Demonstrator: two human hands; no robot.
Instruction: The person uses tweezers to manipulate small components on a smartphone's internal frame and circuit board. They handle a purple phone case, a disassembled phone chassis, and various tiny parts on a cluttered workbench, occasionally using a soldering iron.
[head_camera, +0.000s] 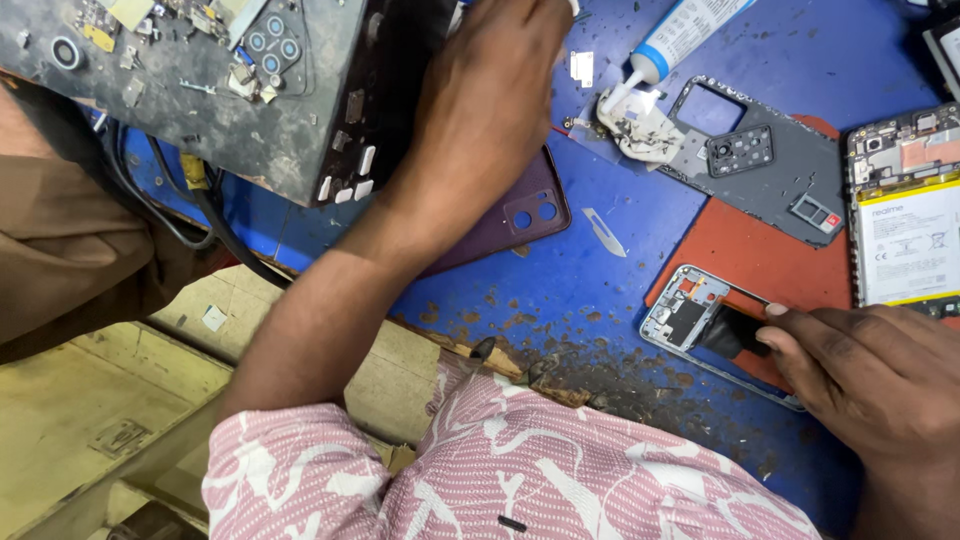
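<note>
Right hand (880, 375) fingertips on phone frame (690, 320)

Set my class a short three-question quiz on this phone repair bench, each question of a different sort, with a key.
1. True or false: the right hand rests on a silver phone frame.
2. Which lies beside the glue tube? A) a crumpled white wipe B) a hammer C) a cup
3. Fill in: the left hand reaches up over a ______ phone back cover.

Key: 1 true. 2 A. 3 purple; the cover lies on the blue mat, partly hidden by the forearm.
</note>
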